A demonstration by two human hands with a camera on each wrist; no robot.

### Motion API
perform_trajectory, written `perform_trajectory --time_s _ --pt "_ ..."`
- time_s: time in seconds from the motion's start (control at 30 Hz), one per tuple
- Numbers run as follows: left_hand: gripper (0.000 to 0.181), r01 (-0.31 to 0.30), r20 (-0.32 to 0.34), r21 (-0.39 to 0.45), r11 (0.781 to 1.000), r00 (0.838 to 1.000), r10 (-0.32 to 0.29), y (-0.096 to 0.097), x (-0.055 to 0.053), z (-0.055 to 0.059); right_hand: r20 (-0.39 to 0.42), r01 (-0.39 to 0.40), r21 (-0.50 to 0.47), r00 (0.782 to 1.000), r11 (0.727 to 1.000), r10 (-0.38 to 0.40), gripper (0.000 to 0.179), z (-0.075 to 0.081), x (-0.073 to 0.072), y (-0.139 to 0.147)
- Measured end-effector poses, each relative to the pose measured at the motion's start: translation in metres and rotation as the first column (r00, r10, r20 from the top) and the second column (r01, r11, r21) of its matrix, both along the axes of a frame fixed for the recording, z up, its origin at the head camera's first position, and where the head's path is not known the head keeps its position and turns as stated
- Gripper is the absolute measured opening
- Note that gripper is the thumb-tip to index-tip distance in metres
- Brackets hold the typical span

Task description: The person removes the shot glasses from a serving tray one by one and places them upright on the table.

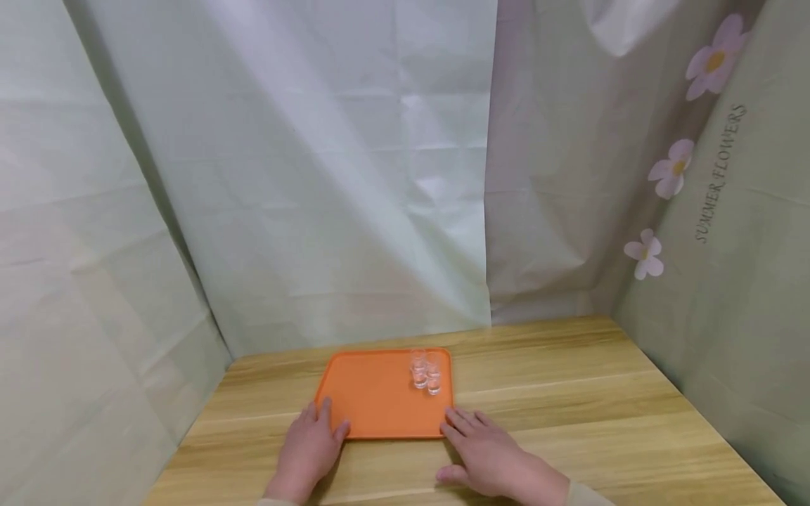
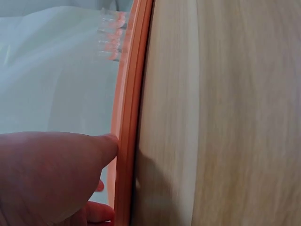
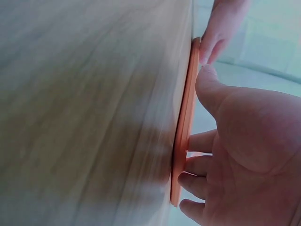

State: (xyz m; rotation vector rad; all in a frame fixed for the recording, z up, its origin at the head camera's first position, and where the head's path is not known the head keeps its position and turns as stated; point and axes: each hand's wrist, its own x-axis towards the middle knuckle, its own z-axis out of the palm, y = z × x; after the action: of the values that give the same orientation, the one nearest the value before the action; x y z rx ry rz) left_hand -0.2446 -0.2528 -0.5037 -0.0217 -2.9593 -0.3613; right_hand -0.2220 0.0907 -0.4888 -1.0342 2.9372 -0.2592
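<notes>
An orange tray [image 1: 373, 404] lies flat on the table, and several small clear glasses [image 1: 433, 386] stand grouped toward its right rear. At the tray's near left corner my left hand [image 1: 310, 446] rests with fingers spread, thumb on the front rim. Its thumb touches the rim in the left wrist view, where the glasses [image 2: 113, 35] show beyond. My right hand [image 1: 484, 453] touches the near right corner with extended fingers, its thumb held off to the side. In the right wrist view those fingers [image 3: 200, 165] lie against the tray's edge; neither hand touches the glasses.
The wooden table [image 1: 569, 393] extends around the tray, mostly to the right. Pale green cloth [image 1: 316, 211] hangs behind the table and along both sides. White flowers [image 1: 671, 169] and lettering are printed on the right-hand cloth.
</notes>
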Motion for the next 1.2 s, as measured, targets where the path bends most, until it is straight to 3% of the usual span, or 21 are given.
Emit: perform_trajectory --time_s 0.47,0.87,1.2 --pt "0.071 0.026 -0.013 -0.033 0.999 1.0 -0.027 0.021 0.011 -0.001 -0.023 0.012 -0.024 1.0 1.0 -0.012 0.09 -0.009 -0.003 0.026" --pt "0.063 0.041 -0.047 -0.112 0.993 0.998 -0.046 0.039 0.022 0.003 0.032 0.007 -0.078 0.999 0.997 -0.005 0.09 -0.009 -0.007 0.048" --pt "0.061 0.054 -0.077 -0.09 0.994 0.995 -0.061 0.053 0.029 0.0 0.089 0.035 -0.114 0.996 0.993 -0.025 0.091 -0.01 -0.009 0.063"
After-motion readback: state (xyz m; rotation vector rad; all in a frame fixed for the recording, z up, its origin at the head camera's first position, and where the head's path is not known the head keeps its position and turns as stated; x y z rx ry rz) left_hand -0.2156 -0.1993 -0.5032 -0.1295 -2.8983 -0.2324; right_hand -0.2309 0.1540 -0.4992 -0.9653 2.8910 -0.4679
